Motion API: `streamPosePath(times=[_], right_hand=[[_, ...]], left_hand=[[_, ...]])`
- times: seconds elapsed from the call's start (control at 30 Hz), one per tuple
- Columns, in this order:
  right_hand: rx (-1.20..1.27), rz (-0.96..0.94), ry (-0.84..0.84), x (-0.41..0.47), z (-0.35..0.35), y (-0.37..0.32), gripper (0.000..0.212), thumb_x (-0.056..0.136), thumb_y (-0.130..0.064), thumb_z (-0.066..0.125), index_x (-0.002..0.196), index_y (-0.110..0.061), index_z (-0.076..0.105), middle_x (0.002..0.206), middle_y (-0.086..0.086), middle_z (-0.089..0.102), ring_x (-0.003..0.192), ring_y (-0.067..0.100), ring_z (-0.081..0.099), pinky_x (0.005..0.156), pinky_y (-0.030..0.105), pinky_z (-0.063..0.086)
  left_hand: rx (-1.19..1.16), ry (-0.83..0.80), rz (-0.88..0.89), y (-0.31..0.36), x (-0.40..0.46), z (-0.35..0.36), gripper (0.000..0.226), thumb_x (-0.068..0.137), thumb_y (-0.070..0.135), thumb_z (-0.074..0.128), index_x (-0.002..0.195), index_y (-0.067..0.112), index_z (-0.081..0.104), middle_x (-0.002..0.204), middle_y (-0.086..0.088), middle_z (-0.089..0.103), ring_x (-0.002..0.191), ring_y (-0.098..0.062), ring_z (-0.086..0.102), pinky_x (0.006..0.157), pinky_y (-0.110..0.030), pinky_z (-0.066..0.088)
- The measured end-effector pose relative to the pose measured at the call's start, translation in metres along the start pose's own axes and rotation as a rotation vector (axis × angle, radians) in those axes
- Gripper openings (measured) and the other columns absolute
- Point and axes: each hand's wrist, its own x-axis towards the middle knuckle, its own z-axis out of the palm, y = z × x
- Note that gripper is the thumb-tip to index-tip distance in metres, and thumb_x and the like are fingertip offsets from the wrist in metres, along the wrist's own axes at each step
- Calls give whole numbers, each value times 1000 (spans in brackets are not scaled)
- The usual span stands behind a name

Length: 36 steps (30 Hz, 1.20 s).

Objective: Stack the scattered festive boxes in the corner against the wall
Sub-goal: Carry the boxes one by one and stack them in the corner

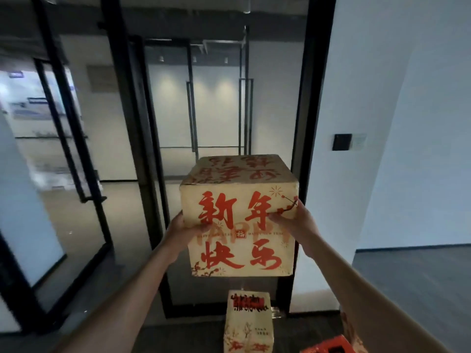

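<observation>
A large cream festive box (239,225) with red Chinese characters is held up in the air at chest height. My left hand (182,229) grips its left edge and my right hand (293,222) grips its right edge. Below it stands a smaller cream festive box (248,322) with red print, on the floor close to the black door frame. At the bottom right, a red box (328,346) and part of another cream box (353,332) peek past my right forearm.
Glass doors with black frames (127,123) fill the left and centre. A white wall (407,123) with a small black panel (342,141) rises on the right, meeting the frame in a corner. Dark floor (407,276) stretches to the right.
</observation>
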Motion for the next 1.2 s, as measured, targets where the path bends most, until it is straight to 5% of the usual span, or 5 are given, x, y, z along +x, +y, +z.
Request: streamPosePath(times=[0.33,0.4,0.53,0.77,1.2], right_hand=[[92,-203,-460,-65,196,-138,63,64,-41,87,118,-39,54,102,-10,75,89,16,74,76,48,62],[100,-226,-564,-95,254,-163,62,65,-40,88,118,-39,54,103,-9,74,92,18,73,78,47,61],[124,-287,-769,-167,375,-215,60,68,-38,88,118,-38,55,102,-10,74,87,12,73,71,37,60],[163,-355,-1132,-329,609,-290,51,72,-32,87,115,-33,58,100,-9,75,89,14,73,84,47,59],[184,-408,-1582,-639,946,-385,51,74,-39,83,117,-38,56,110,-10,70,102,19,67,90,53,55]], left_hand=[[42,494,37,59,-200,-191,50,73,15,86,116,22,62,101,6,77,92,-13,74,76,-32,61],[83,600,19,57,-248,-237,54,71,21,88,118,25,62,104,7,76,94,-13,73,85,-41,60],[159,806,-32,39,-352,-331,59,65,37,88,117,30,62,107,9,75,97,-17,73,88,-51,58],[198,1119,-148,-1,-545,-502,50,75,29,83,119,25,60,109,4,75,96,-21,74,85,-53,58],[130,1611,-304,-49,-834,-727,40,80,12,78,115,18,59,104,3,75,96,-12,72,86,-36,58]])
